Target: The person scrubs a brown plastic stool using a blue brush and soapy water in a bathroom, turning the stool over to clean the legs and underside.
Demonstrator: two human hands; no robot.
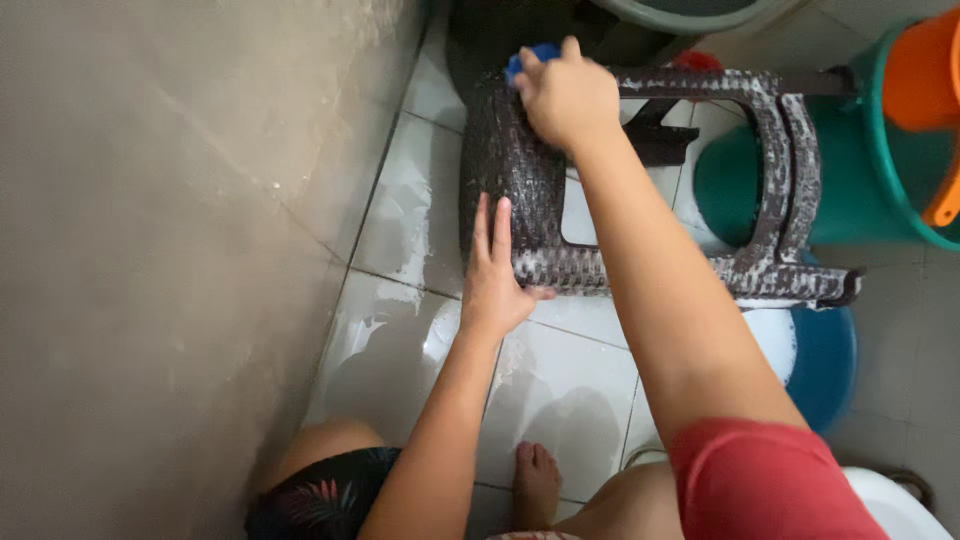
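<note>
Stool, dark brown woven plastic w/ soap foam, lying on its side on wet tile floor, legs pointing right, long way running left-right. Left hand flat & open on seat's near edge, holding nothing. Right hand farther out, fingers closed on blue scrubber at seat's top edge. Wall close on left; green bucket & blue basin crowding right. Open floor only near feet.

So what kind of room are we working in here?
Most likely a bathroom or wash area: wet white floor tiles, a green plastic bucket and a blue basin beside the soapy dark woven-look stool.
</note>
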